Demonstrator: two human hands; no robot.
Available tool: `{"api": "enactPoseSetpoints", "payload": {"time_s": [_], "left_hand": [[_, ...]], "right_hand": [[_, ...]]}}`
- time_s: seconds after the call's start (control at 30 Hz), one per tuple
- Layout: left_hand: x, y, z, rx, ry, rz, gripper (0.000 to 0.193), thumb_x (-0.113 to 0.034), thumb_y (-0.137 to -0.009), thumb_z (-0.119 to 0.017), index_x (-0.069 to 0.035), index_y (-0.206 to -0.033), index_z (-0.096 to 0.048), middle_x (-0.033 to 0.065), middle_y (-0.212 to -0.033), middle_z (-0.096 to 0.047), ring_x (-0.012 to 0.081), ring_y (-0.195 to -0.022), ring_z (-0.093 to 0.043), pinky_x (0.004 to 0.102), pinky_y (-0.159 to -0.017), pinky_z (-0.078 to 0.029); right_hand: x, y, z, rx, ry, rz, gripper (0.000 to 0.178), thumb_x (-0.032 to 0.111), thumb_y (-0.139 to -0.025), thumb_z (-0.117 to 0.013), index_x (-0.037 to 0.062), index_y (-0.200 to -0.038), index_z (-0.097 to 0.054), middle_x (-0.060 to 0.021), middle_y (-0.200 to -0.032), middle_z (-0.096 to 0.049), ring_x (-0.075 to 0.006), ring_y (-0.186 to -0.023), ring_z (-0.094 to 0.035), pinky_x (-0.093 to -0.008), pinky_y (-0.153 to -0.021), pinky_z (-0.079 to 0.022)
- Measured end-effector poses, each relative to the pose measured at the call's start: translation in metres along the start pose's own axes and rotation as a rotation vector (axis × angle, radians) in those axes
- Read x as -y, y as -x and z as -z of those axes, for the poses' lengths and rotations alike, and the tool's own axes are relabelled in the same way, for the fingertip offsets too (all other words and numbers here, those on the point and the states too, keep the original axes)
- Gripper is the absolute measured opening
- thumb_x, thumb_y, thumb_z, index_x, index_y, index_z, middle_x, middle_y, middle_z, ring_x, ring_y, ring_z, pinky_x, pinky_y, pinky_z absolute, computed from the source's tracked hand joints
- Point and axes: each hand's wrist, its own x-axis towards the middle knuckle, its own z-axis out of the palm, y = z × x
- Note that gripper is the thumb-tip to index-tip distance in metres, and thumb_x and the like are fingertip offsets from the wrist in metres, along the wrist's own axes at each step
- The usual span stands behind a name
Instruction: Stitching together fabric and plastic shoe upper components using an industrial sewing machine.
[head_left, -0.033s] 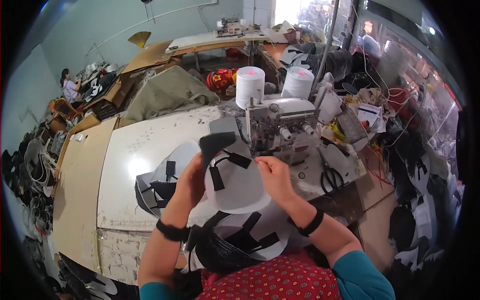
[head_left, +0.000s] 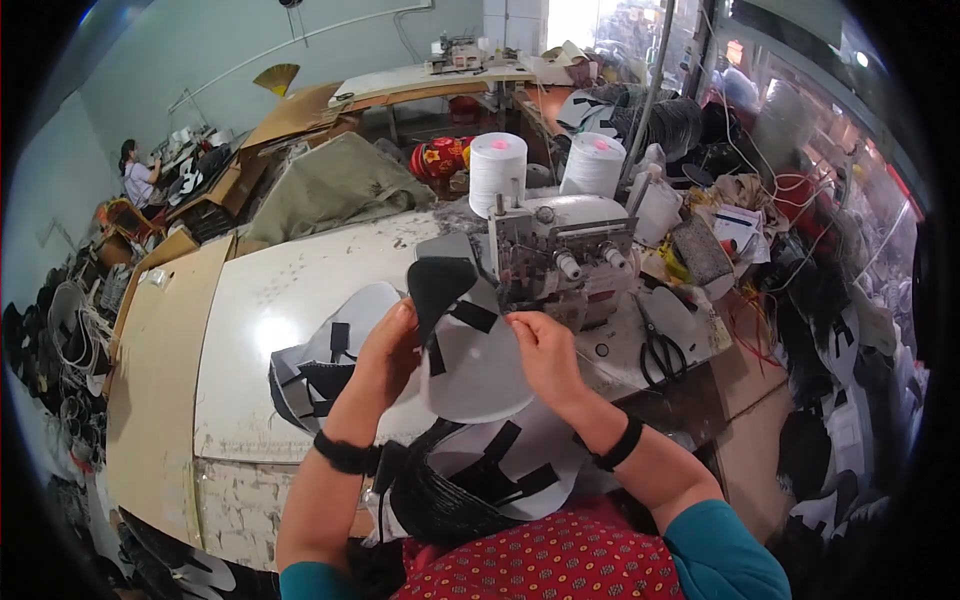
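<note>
My left hand (head_left: pixel 388 345) is closed on the left edge of a light grey-white fabric piece (head_left: pixel 480 375) with a dark flap (head_left: pixel 440 287) and black strap tabs. Its rounded edge hangs toward me. My right hand (head_left: pixel 545 350) pinches the piece's right edge, just in front of an overlock sewing machine (head_left: pixel 565 265). Its thumb and forefinger are pressed together. Similar fabric pieces with black tabs (head_left: pixel 505 470) lie nearest my lap, below my hands. Another such piece (head_left: pixel 335 345) rests on the white table left of my left hand.
Two white thread cones (head_left: pixel 498 175) stand behind the machine. Black-handled scissors (head_left: pixel 662 358) lie on the table at its right. A grey-green cloth (head_left: pixel 340 190) covers a heap beyond the table. Far left, another person (head_left: pixel 139 180) sits at a machine. Dark fabric piles (head_left: pixel 825 350) line the right side.
The dark flap has folded over toward the right and now covers part of the tabs. My left hand has shifted slightly to the right; my right hand has barely moved.
</note>
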Motion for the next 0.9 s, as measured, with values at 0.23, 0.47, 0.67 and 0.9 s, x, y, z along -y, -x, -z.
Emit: {"api": "enactPoseSetpoints", "payload": {"time_s": [0.23,0.47,0.67,0.9], "left_hand": [[0.008,-0.056,0.032,-0.149,-0.711,-0.195,0.017,-0.022,-0.096,-0.061,-0.007,-0.088,-0.058,-0.0082,-0.071,-0.048,0.002,-0.064,-0.039,0.0208,-0.056,-0.033],[0.002,-0.017,0.014,-0.339,-0.631,-0.051,0.019,-0.024,-0.096,-0.059,-0.006,-0.093,-0.064,-0.0021,-0.067,-0.057,0.0057,-0.05,-0.047,0.0216,-0.045,-0.034],[0.0,0.033,-0.011,-0.149,-0.658,0.236,0.031,-0.026,-0.1,-0.052,0.001,-0.095,-0.066,0.0038,-0.072,-0.064,0.011,-0.05,-0.056,0.0247,-0.044,-0.042],[0.02,0.03,-0.03,0.201,-1.559,-0.634,0.044,0.009,-0.088,-0.049,-0.001,-0.131,-0.049,0.0148,-0.101,-0.065,0.0267,-0.086,-0.067,0.0334,-0.07,-0.051]], "right_hand": [[-0.007,0.018,0.008,0.172,0.234,0.3,0.023,0.007,-0.088,-0.061,0.0003,-0.11,-0.062,-0.0131,-0.083,-0.064,-0.0235,-0.069,-0.065,-0.0327,-0.056,-0.051],[-0.006,0.01,0.017,0.117,0.463,0.541,0.03,0.001,-0.077,-0.069,0.0036,-0.107,-0.064,-0.009,-0.107,-0.064,-0.027,-0.083,-0.067,-0.0331,-0.064,-0.055],[-0.013,-0.002,0.018,0.12,0.297,0.539,0.029,-0.002,-0.076,-0.071,0.0041,-0.103,-0.066,-0.0098,-0.11,-0.067,-0.0251,-0.087,-0.068,-0.0314,-0.066,-0.056],[0.008,0.004,0.023,0.274,-0.109,0.018,0.014,-0.003,-0.084,-0.065,-0.0002,-0.098,-0.066,-0.0072,-0.085,-0.068,-0.0115,-0.049,-0.06,-0.0262,-0.047,-0.047]]}}
